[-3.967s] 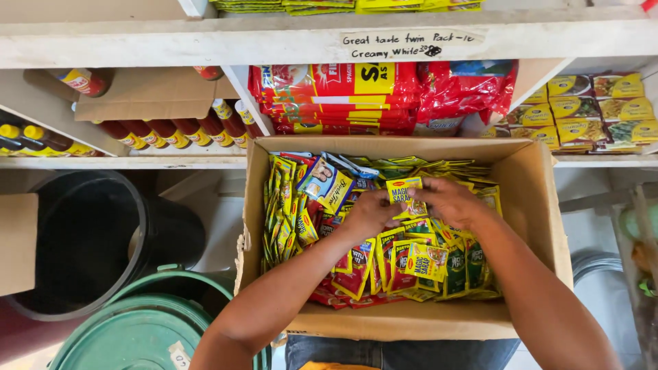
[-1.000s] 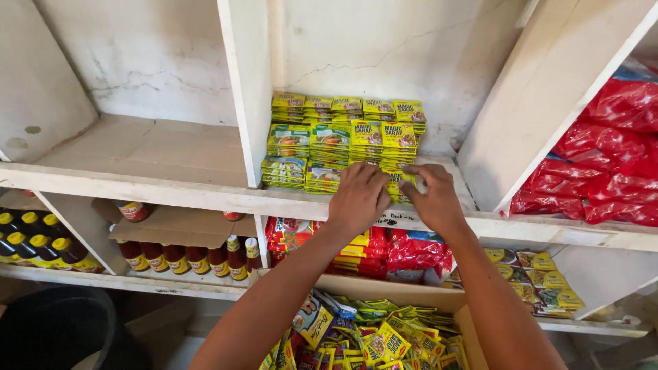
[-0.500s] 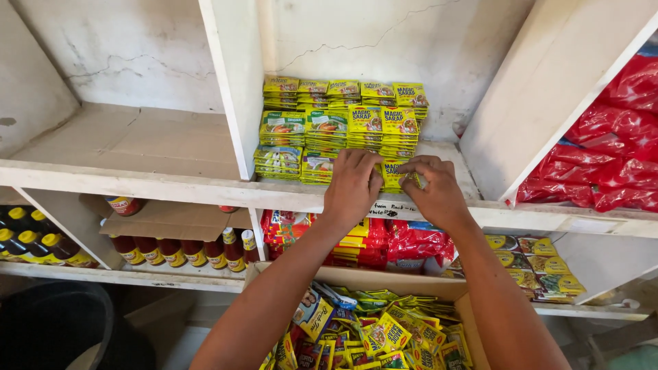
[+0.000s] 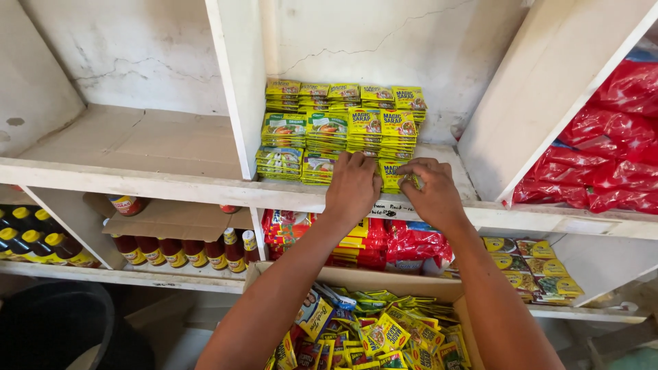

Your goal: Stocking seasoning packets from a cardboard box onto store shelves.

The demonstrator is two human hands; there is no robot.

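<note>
Left hand (image 4: 353,183) and right hand (image 4: 430,192) each grip yellow sachets (image 4: 394,175) on a white shelf (image 4: 171,185), cardboard box (image 4: 384,281) at six o'clock.

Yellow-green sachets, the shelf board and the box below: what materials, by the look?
Yellow-green sachets: probably printed plastic or foil film; thin, flat, slightly glossy, stacked in neat piles. Both hands rest on the front row. Shelf board: likely wood painted white, matte, scuffed and stained. Box: brown corrugated cardboard, plain matte rim.
</note>
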